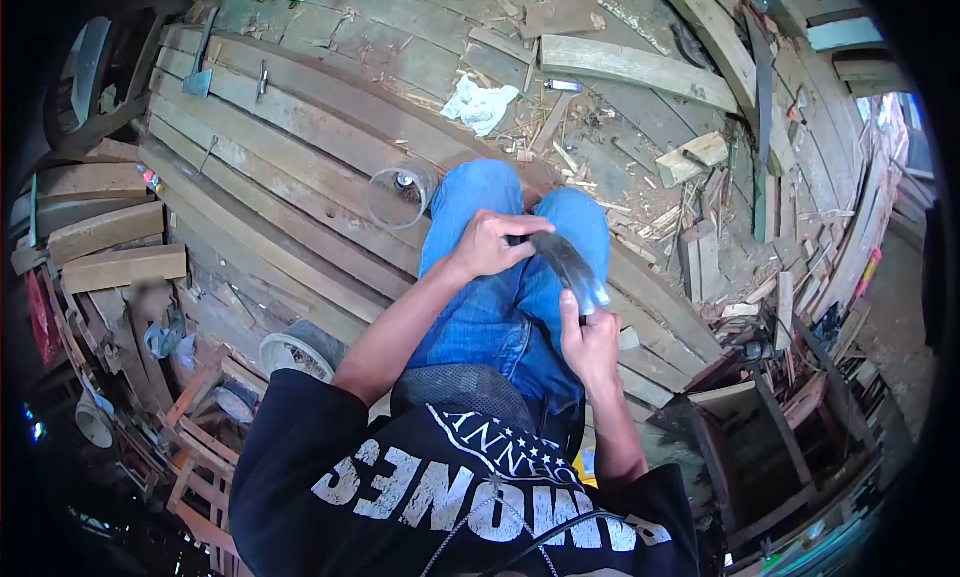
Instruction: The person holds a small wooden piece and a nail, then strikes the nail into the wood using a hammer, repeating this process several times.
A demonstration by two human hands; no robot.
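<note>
A dark curved piece with a shiny end (568,267) lies between my two hands, above my jeans. My left hand (490,245) has its fingers closed on the upper, dark end of the piece. Lower down, my right hand (590,345) is wrapped at the shiny end, its thumb pointing up along it. What exactly the piece is cannot be made out. Just left of my knees stands a clear round container (398,199) with something small and metallic inside.
Long planks (290,127) run beneath and around my legs. A hatchet-like tool (198,81) lies at the upper left. Beyond my knees are a white cloth (480,105), wood scraps and a thick beam (640,69). A bucket (298,353) stands by my left elbow.
</note>
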